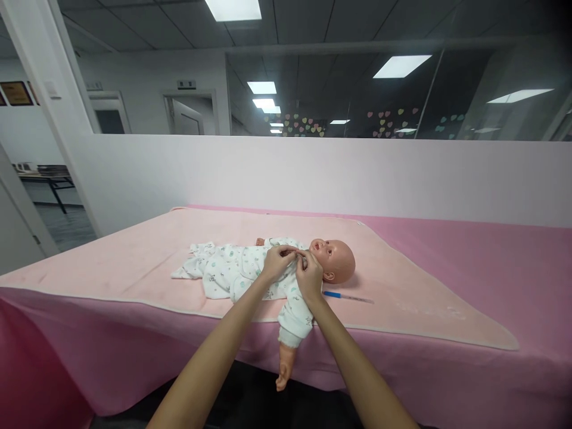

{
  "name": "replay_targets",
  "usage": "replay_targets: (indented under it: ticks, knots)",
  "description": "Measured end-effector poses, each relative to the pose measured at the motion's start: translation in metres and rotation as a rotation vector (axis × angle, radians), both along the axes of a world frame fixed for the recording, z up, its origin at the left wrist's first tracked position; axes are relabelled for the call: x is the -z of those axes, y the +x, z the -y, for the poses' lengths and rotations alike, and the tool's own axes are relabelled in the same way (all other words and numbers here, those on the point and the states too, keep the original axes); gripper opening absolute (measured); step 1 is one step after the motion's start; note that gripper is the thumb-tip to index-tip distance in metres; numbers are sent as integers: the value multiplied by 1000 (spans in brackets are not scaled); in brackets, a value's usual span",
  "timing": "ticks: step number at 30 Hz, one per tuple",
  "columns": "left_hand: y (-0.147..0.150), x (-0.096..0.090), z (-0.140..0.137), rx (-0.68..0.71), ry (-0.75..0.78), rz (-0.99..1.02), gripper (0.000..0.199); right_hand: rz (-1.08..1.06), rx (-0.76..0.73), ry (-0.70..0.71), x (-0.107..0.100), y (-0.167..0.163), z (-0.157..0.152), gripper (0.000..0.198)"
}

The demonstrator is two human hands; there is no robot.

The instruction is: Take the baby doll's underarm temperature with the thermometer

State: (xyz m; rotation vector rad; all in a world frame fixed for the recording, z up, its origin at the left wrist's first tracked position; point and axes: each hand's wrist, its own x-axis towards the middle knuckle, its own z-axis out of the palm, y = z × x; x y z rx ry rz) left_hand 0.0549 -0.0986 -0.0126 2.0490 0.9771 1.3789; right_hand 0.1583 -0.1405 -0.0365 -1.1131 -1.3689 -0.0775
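A baby doll [336, 260] lies on its back with its head to the right, dressed in a white top [292, 307] with a small print. At the collar, just below the doll's chin, my left hand [279, 262] and my right hand [310, 277] meet with fingertips pinched. Both appear closed on the neckline cloth; the exact fold or fastener between the fingers is hidden. One doll arm [286, 363] hangs over the table's front edge, between my forearms. Beside the head lies a slim clear stick with a blue end [333, 294], perhaps a thermometer.
A peach mat [402, 280] covers much of the table, over a pink cloth [504, 256] that drapes down the front. Behind the table stands a white half-wall [313, 173] with glass above. A doorway opens at the left, with a desk [49, 179] beyond.
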Motion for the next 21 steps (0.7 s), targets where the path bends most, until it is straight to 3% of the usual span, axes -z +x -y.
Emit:
replay_targets:
  ticks: [11,21]
  knots:
    - [6,-4,7,-23,64,-65,27,15,46,-10,1,0,-2,22]
    - [3,-6,9,-22,-12,-35,27,49,111,-38,1,-2,-2,22]
